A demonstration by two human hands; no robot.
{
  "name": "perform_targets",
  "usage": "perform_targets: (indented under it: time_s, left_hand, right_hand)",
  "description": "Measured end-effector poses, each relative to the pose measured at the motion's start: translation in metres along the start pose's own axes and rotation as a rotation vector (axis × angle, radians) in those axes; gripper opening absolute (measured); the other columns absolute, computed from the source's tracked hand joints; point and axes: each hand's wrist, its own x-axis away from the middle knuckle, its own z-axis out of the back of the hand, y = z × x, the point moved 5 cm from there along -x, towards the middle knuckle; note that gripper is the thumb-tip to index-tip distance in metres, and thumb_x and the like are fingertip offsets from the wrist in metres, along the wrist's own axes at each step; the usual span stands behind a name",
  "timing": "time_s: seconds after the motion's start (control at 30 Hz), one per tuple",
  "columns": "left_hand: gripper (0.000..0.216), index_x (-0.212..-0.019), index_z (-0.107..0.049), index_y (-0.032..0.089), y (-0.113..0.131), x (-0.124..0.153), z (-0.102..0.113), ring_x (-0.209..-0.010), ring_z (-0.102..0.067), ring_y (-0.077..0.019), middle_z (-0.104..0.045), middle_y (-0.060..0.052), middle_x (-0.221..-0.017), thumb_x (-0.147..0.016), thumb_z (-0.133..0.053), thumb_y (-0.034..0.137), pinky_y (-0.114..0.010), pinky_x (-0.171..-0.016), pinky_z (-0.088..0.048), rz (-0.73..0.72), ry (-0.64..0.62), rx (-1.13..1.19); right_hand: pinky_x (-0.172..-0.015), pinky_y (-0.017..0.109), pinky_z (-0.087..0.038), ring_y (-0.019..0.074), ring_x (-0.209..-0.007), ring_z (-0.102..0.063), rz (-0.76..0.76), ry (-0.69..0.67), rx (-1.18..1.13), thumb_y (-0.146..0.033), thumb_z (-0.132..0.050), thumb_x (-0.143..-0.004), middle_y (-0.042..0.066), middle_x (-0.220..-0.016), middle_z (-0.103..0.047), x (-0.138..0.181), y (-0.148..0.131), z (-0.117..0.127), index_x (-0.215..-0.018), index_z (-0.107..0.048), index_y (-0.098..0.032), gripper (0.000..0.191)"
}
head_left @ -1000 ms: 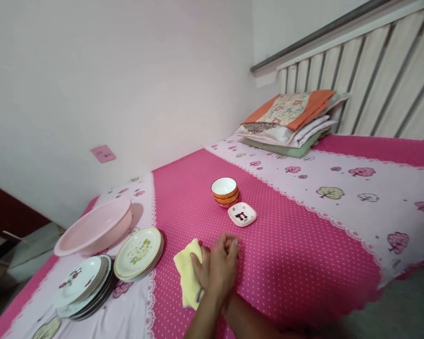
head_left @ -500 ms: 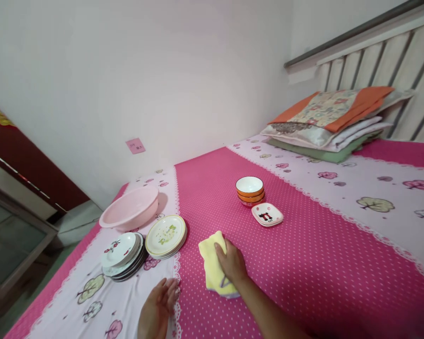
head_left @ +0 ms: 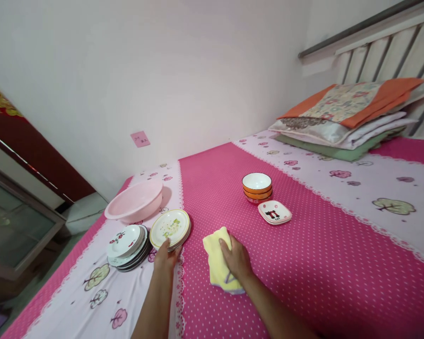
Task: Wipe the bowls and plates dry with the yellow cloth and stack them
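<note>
Stacked cushions (head_left: 355, 104), pink note (head_left: 140, 139), slats (head_left: 371, 61)

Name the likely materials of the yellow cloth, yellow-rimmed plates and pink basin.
Yellow cloth: matte fabric, soft and creased. Yellow-rimmed plates: likely glazed ceramic, smooth with a green motif; melamine is possible. Pink basin: probably satin-smooth plastic, evenly coloured.

Yellow-rimmed plates (head_left: 169, 227) partly hide the left hand (head_left: 165, 260), and the pink wall card (head_left: 140, 139) is too small to read.

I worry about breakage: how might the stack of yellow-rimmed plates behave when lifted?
The yellow-rimmed plates look ceramic, so probably stiff and breakable. Stacked, they may feel heavy. With only the left hand at their near edge, they might tilt.
</note>
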Motion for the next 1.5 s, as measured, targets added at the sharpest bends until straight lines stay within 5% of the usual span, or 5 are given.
perform_targets:
  time_s: [0.43,0.73,1.1,1.5]
  left_hand:
    - [0.035,-0.129,-0.063,0.018,0.001,0.011,0.015,-0.098,-0.069,-0.0217,-0.068,-0.009,-0.123,-0.098,-0.067,0.033,-0.04,-0.08,-0.062,-0.002,0.005,-0.092]
    - [0.037,-0.132,-0.059,0.008,0.002,0.051,0.073,-0.06,-0.073,-0.0212,-0.074,-0.007,-0.073,-0.095,-0.063,0.009,-0.032,-0.057,-0.064,0.045,0.01,-0.202]
    - [0.025,-0.112,-0.068,0.004,0.015,0.083,0.144,-0.063,-0.076,-0.025,-0.08,-0.018,-0.082,-0.089,-0.071,0.009,-0.035,-0.062,-0.067,0.054,0.019,-0.327]
    - [0.011,-0.088,-0.072,0.005,0.038,0.081,0.176,-0.047,-0.067,-0.0204,-0.076,-0.014,-0.067,-0.087,-0.076,0.015,-0.031,-0.047,-0.062,0.015,0.069,-0.473]
  right_hand:
    - [-0.083,0.033,-0.05,0.0291,-0.097,-0.075,-0.004,-0.012,0.013,-0.048,-0.042,-0.103,0.017,-0.107,-0.079,0.001,-0.005,0.004,-0.116,-0.071,-0.015,0.046]
    - [-0.087,0.034,-0.05,0.0297,-0.102,-0.075,-0.007,-0.006,0.017,-0.048,-0.043,-0.103,0.018,-0.113,-0.078,0.002,-0.004,0.003,-0.123,-0.07,-0.014,0.048]
    - [-0.085,0.032,-0.049,0.0279,-0.099,-0.074,0.002,-0.007,0.014,-0.049,-0.043,-0.103,0.016,-0.11,-0.079,0.003,-0.001,0.004,-0.118,-0.07,-0.015,0.045]
    - [-0.085,0.031,-0.049,0.0278,-0.1,-0.074,0.014,-0.003,0.0,-0.049,-0.043,-0.103,0.016,-0.111,-0.078,0.002,0.001,0.006,-0.119,-0.07,-0.014,0.046]
